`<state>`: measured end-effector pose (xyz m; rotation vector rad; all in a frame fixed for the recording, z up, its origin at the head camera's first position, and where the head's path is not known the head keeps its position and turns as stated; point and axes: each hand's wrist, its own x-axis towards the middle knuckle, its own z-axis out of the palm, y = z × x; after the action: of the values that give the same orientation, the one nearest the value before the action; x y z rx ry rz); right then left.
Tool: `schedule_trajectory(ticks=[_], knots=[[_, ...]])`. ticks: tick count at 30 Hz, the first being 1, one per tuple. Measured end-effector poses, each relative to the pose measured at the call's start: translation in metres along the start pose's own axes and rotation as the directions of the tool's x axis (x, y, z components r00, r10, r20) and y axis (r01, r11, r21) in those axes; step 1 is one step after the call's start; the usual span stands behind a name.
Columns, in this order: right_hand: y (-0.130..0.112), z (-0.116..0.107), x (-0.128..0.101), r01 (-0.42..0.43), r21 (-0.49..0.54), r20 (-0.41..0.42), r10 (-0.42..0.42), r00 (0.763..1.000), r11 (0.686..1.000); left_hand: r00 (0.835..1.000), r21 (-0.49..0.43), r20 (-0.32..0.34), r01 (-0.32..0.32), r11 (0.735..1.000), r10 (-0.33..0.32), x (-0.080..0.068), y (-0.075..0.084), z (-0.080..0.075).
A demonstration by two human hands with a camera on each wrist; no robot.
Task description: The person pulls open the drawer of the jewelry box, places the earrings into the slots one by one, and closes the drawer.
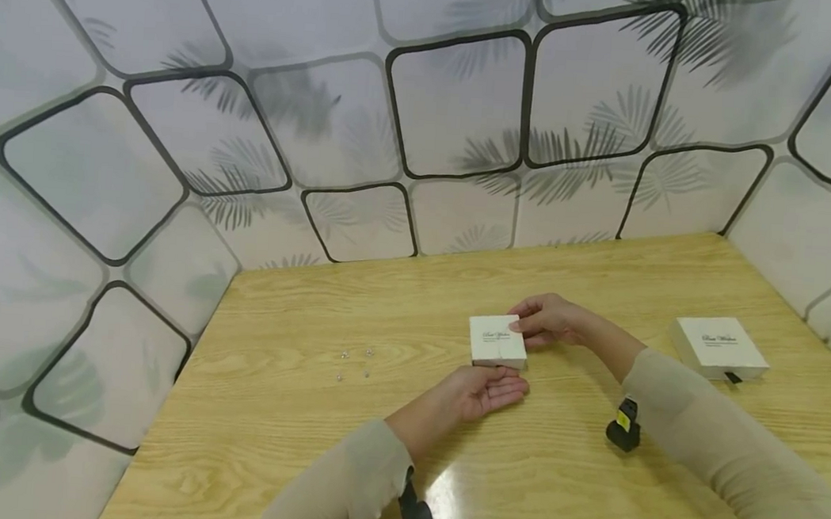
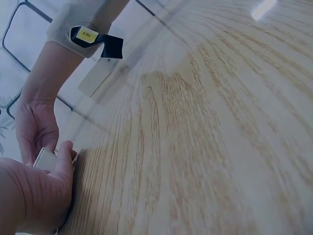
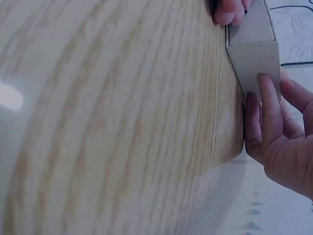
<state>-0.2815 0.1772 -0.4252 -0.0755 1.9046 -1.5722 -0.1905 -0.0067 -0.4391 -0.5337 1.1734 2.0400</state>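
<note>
A small white drawer-style gift box (image 1: 496,337), with dark script on its lid, sits on the wooden table between both hands. My right hand (image 1: 549,322) holds its right side, thumb on top and fingers against the side wall; the right wrist view shows those fingers (image 3: 272,110) on the box's end. At the front edge my left hand (image 1: 484,392) lies palm up, its thumb and fingers at the box's pull tab. A bit of black (image 3: 246,11) shows by these fingertips in the right wrist view. The left palm partly hides the box (image 2: 45,159) in the left wrist view.
Several tiny shiny pieces (image 1: 368,353) lie on the table left of the hands. Farther right stands a second, larger white box (image 1: 720,346) with a black pull tab (image 1: 733,377). Patterned cloth walls (image 1: 461,103) border the table (image 1: 269,441) at the back and sides.
</note>
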Motion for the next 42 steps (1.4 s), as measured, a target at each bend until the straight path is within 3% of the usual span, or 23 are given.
schedule_trajectory(ticks=[16, 42], knots=[[0.003, 0.002, -0.001, -0.009, 0.011, -0.035, 0.009, 0.999, 1.0, 1.0, 0.004, 0.001, -0.02, 1.0, 0.02, -0.003, -0.007, -0.001], [0.0, 0.002, -0.002, -0.019, 0.025, -0.033, 0.02, 0.999, 0.999, 1.0, 0.042, 0.016, -0.001, 0.999, 0.0, -0.009, -0.015, -0.002]])
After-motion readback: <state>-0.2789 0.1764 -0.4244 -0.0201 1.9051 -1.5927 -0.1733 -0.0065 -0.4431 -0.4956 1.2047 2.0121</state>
